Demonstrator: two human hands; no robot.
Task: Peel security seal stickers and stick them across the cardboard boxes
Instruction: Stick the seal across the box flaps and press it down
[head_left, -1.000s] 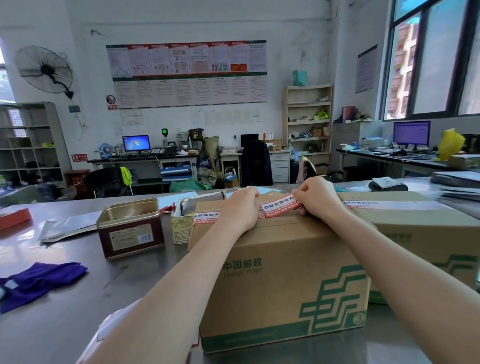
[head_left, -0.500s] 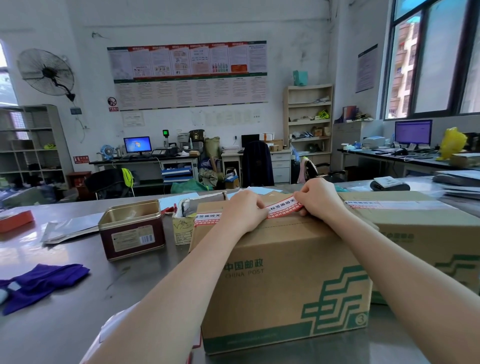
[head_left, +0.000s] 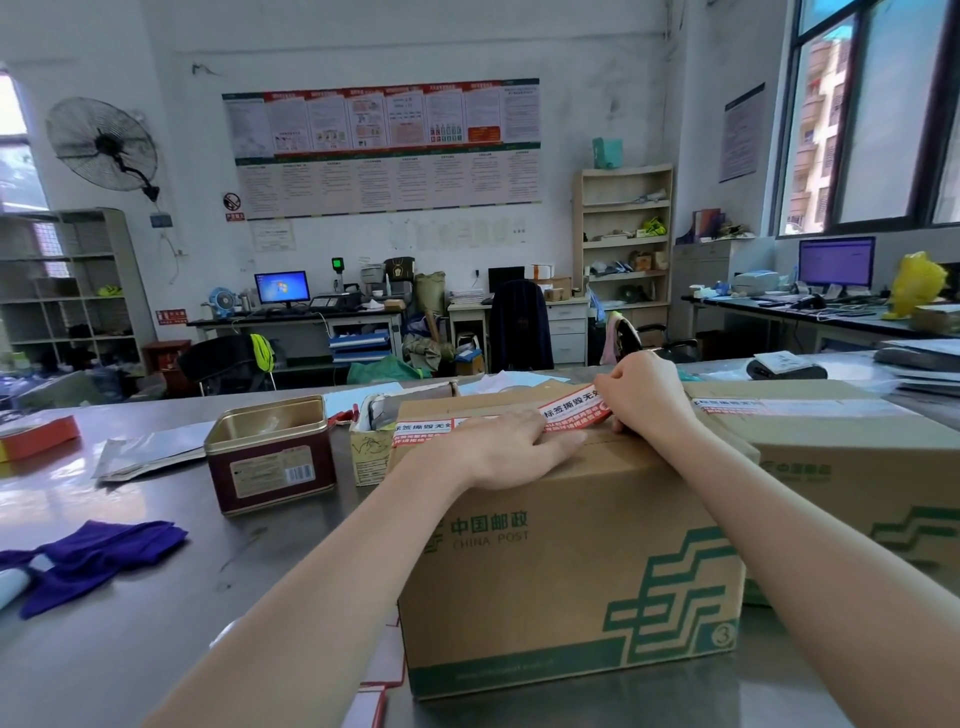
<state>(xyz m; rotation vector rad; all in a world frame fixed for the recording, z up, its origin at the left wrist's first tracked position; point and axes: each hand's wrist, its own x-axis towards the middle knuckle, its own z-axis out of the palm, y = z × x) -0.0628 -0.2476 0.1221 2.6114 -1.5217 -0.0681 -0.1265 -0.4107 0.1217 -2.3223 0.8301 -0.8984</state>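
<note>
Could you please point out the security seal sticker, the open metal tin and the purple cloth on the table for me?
security seal sticker (head_left: 569, 414), head view, red-and-white printed face.
metal tin (head_left: 270, 465), head view, dark red front wall.
purple cloth (head_left: 104, 558), head view, middle of the crumpled fabric.

A brown China Post cardboard box (head_left: 566, 545) with green logo is parked mid-frame, closed. A red-and-white seal sticker (head_left: 569, 413) is laid across its top, right end lifted. A second sealed box (head_left: 841, 467) is seen right behind it.

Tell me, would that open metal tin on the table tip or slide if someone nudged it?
The tin looks squat and flat-bottomed, so it probably would not tip. On the smooth steel table it would likely slide. It seems lidless and perhaps light.
</note>
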